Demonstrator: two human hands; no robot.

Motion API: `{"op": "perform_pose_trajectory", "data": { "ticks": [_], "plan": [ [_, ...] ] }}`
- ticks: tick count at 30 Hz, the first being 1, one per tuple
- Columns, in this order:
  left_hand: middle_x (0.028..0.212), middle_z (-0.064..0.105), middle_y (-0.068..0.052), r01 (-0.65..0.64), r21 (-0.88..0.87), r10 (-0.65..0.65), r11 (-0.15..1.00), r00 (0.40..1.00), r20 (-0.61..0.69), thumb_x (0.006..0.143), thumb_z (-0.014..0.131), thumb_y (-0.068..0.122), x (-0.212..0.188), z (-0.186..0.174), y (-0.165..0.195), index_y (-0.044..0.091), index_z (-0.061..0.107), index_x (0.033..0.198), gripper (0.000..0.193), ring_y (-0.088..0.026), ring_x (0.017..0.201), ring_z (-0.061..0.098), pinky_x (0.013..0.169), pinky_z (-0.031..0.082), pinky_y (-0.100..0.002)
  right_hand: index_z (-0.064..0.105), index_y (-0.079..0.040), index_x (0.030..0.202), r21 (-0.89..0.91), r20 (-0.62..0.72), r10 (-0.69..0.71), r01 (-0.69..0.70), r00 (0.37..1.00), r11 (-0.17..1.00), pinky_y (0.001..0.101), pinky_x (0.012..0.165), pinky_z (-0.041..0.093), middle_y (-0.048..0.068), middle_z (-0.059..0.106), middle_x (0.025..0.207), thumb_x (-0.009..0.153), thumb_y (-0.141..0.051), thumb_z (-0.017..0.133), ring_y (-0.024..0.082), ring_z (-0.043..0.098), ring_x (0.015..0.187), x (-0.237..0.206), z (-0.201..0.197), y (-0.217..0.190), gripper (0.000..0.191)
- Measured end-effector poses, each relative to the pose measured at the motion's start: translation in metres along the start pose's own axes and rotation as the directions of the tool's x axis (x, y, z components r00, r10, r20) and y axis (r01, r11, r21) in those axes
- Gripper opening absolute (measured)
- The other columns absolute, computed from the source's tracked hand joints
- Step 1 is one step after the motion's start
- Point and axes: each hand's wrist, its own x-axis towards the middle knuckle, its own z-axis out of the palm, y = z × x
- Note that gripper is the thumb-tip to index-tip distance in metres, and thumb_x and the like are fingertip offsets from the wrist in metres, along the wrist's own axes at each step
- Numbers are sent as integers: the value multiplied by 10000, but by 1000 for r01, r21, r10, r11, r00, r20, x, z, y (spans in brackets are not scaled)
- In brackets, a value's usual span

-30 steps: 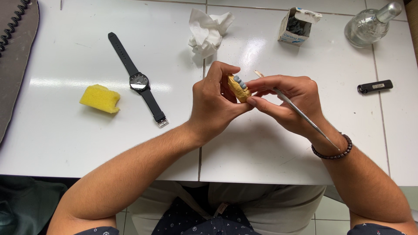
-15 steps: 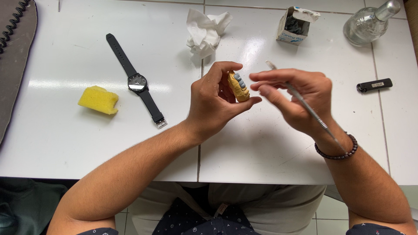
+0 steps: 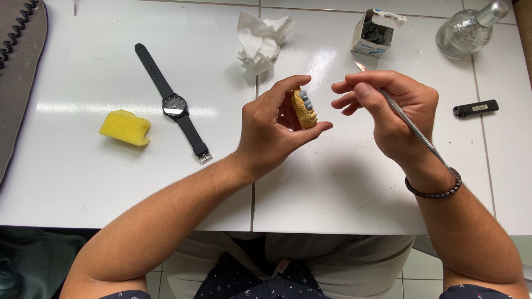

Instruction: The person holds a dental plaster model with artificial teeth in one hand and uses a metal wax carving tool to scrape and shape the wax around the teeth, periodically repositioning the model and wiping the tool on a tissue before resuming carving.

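The left hand (image 3: 277, 130) pinches a small yellow dental cast with grey wax teeth (image 3: 304, 107) between thumb and curled fingers, closed firmly on it; the cast sits just below the crumpled white tissue (image 3: 260, 39); its long axis runs near upright, slightly tilted, grey teeth facing right. The right hand (image 3: 396, 113) grips a thin metal carving instrument (image 3: 407, 122) pen-fashion, fingers closed round the shaft; the blade tip lies up and right of the cast, apart from it; the instrument's axis slants from upper left toward the wrist; the right hand is the nearer free mover.

Head cam, looks straight down, close over white table (image 3: 83, 182).
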Motion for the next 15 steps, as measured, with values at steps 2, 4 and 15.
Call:
{"op": "perform_pose_trajectory", "data": {
  "ticks": [2, 4, 15],
  "plan": [
    [994, 692, -41, 23, -11, -23, 1000, 1000, 3, 874, 925, 293, 0, 1, 0, 47, 528, 1383, 691, -96, 840, 766, 743, 643, -227, 652, 45, 1227, 79, 24, 6, -7, 1000, 997, 321, 823, 686, 189, 744, 1090, 1163, -265, 464, 258, 787, 972, 1, -2, 1, 368],
    [1009, 691, -47, -10, -1, 10, 1000, 1000, -2, 882, 928, 290, 1, 1, 0, 53, 518, 1402, 703, -97, 858, 763, 753, 642, -223, 649, 10, 1215, 227, 54, 9, -21, 998, 974, 296, 826, 683, 145, 741, 1058, 1156, -418, 353, 215, 781, 952, -1, -4, 0, 523],
    [987, 664, -16, 556, -630, -359, 542, 831, 424, 1053, 608, 178, 10, -1, -8, 27, 268, 1681, 730, -47, 736, 585, 600, 556, -229, 634, 41, 1155, -4, -43, -131, 131, 990, 991, 285, 769, 685, 137, 702, 990, 1082, -71, 679, 201, 759, 884, -2, -9, -10, 141]
  ]
}}
